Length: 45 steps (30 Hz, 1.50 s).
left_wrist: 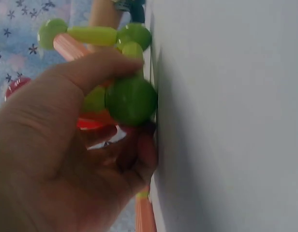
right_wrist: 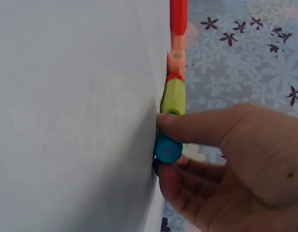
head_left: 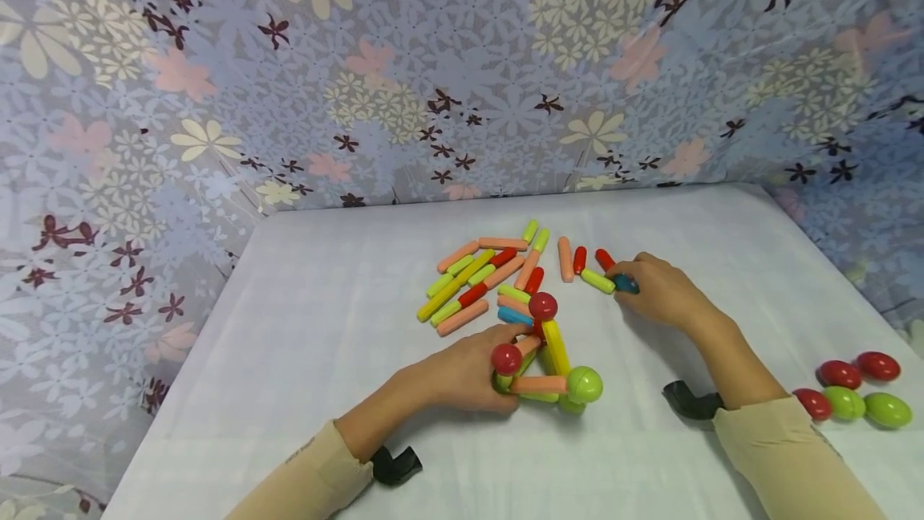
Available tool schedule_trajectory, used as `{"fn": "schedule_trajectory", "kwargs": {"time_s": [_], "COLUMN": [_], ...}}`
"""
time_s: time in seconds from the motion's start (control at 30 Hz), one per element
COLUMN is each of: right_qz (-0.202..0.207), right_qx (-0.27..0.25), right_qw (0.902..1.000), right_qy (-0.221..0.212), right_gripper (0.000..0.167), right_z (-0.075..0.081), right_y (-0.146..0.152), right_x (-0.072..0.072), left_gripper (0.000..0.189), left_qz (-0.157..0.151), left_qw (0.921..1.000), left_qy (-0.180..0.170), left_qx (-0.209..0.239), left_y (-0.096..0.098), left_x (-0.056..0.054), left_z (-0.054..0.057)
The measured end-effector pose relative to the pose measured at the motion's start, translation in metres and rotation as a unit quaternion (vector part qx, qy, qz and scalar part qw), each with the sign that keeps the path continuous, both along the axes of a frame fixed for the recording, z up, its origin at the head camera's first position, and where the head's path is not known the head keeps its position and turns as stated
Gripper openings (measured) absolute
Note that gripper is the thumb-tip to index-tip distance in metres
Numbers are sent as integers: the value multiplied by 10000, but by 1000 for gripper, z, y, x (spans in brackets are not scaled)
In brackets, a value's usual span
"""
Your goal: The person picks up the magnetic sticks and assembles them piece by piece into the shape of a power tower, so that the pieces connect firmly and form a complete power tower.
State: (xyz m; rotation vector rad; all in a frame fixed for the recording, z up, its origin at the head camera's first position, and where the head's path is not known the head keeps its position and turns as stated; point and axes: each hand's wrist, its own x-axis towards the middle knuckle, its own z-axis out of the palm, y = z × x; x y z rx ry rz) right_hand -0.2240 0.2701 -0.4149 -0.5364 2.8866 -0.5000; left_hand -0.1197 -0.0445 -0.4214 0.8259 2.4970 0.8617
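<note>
My left hand (head_left: 472, 367) grips the near left corner of a toy frame of coloured rods and balls. In the left wrist view, thumb and fingers curl around a green ball (left_wrist: 132, 101) close to the table. Red balls (head_left: 543, 306) top two corners of the frame, and a light green ball (head_left: 584, 384) tops its right corner. A yellow rod (head_left: 556, 347) forms one side. Off to the right, my right hand (head_left: 660, 291) pinches a short blue rod (right_wrist: 168, 149) between thumb and fingers, low at the table. A light green rod (head_left: 597, 281) lies right beside it.
Loose salmon, red, yellow and green rods (head_left: 462, 317) are spread behind the frame. Several red and green balls (head_left: 888, 410) sit at the right, near the right sleeve. A flowered cloth (head_left: 462, 62) hangs behind the white table (head_left: 325, 287).
</note>
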Motion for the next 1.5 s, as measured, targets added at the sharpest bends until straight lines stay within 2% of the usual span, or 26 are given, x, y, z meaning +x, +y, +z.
{"fn": "schedule_trajectory", "kwargs": {"time_s": [0.13,0.33,0.4,0.5,0.6,0.7,0.77,0.83,1.0,1.1,1.27,1.4,1.5], "right_qz": [234,587,683,789,1032,1346,1508,1589,1715,1738,1359,1160,1227], "right_qx": [128,-163,-470,-1074,-1932,-2689,-2948,-2963,-2635,-2506,-2441,-2410,-2058], "right_qw": [9995,9973,9954,9887,9691,9370,9191,9129,9177,9225,9343,9375,9517], "right_qy": [-143,-402,-487,-689,-1134,-1780,-2134,-2316,-2430,-2367,-2216,-2226,-1919], "right_gripper": [42,52,49,44,41,43,44,49,58,55,56,59,62], "right_z": [2,15,19,28,43,61,70,74,77,77,76,75,79], "right_y": [1,-2,-4,-9,-18,-31,-40,-47,-57,-58,-60,-62,-62], "right_x": [-1,5,7,11,22,38,49,56,66,67,66,66,69], "left_gripper": [104,99,90,65,47,48,54,59,70,74,76,76,75], "left_qz": [-324,-855,-895,-681,-340,-177,-179,-230,-290,-278,-245,-174,-140], "left_qw": [9992,9919,9900,9908,9931,9914,9897,9877,9863,9870,9873,9871,9872], "left_qy": [-179,-932,-1064,-1032,-670,-401,-322,-331,-403,-419,-421,-435,-423], "left_qx": [-172,102,245,556,895,1230,1382,1508,1571,1524,1510,1534,1528], "left_y": [-4,-18,-21,-21,-15,-11,-9,-8,-7,-7,-6,-7,-7], "left_x": [-4,-15,-18,-20,-18,-16,-15,-15,-15,-15,-15,-15,-15], "left_z": [5,10,11,9,4,1,1,1,0,0,-1,-1,-1]}}
